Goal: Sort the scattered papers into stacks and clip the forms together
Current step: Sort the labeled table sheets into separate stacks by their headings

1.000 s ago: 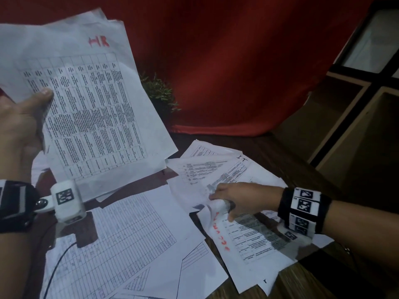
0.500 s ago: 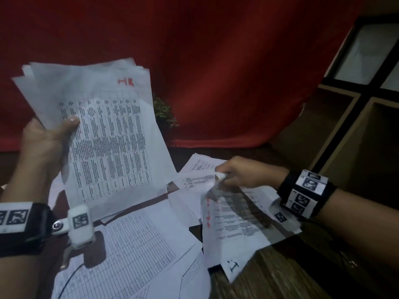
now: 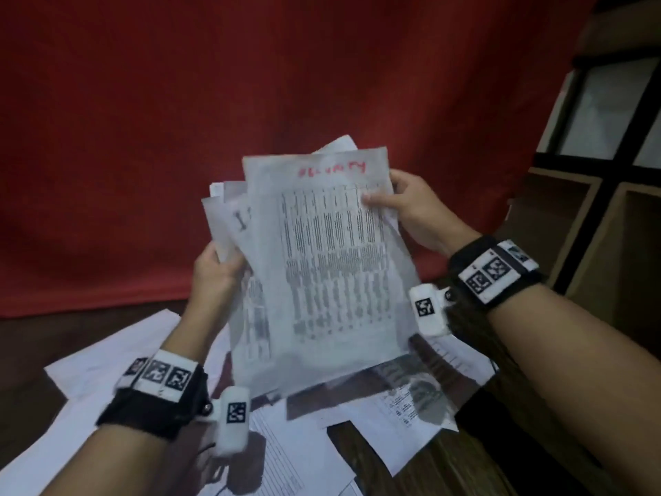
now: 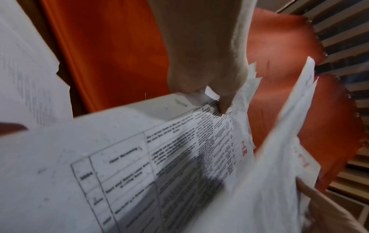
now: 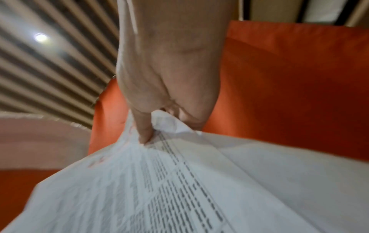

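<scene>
Both grips are clamped on paper: the left hand (image 3: pixel 214 277) pinches a fanned bundle of sheets (image 3: pixel 229 223) at its left edge, its top page marked "HR" in red. At right, the right hand (image 3: pixel 411 209) pinches one form (image 3: pixel 322 266) at its upper right corner, raised before the bundle; its red heading is unreadable. More loose papers (image 3: pixel 404 442), too overlapped to count, lie on the wooden surface (image 3: pixel 458 474) below.
</scene>
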`<state>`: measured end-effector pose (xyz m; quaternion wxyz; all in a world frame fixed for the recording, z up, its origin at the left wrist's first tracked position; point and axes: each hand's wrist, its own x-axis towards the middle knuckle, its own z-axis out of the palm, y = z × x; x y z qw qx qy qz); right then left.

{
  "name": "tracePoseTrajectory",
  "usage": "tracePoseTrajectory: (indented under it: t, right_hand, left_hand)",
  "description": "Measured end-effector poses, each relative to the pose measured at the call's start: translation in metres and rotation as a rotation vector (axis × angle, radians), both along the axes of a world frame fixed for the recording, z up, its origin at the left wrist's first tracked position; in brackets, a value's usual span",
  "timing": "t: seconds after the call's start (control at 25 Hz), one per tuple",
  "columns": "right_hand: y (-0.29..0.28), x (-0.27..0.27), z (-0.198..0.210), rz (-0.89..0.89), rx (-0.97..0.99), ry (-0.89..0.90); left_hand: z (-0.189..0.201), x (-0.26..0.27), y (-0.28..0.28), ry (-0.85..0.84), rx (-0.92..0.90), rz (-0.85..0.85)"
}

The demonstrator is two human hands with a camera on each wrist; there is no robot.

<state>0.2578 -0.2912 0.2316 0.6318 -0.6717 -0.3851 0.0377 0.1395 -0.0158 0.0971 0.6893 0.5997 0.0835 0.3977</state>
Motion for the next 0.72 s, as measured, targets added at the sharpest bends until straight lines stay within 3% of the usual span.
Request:
tracePoseTrajectory:
  t: [0.16,0.28,0.44,0.6,0.72]
  right_hand:
    - [0.025,0.007,-0.05,-0.191,0.301,0.266]
    - [0.034,0.003,-0.091,-0.16,0.42,0.435]
    - [0.035,-0.001,-0.117,-0.298,0.376,0.258]
    - [0.032,-0.014,-0.101,-0.386,0.437,0.0]
    - [0.029,-0.018,-0.098,-0.43,0.44,-0.084]
  left_hand:
    - [0.013,0.0,-0.022,0.094,-0.056,-0.105]
    - [0.025,-0.003,-0.031,0.174,-0.053,-0.186]
    - [0.037,-0.017,-0.046,0.163,0.092,-0.241]
    - [0.039,-0.021,-0.046,-0.03,0.289,-0.245]
    - [0.033,-0.02,-0.053,-0.205,0.188,-0.197]
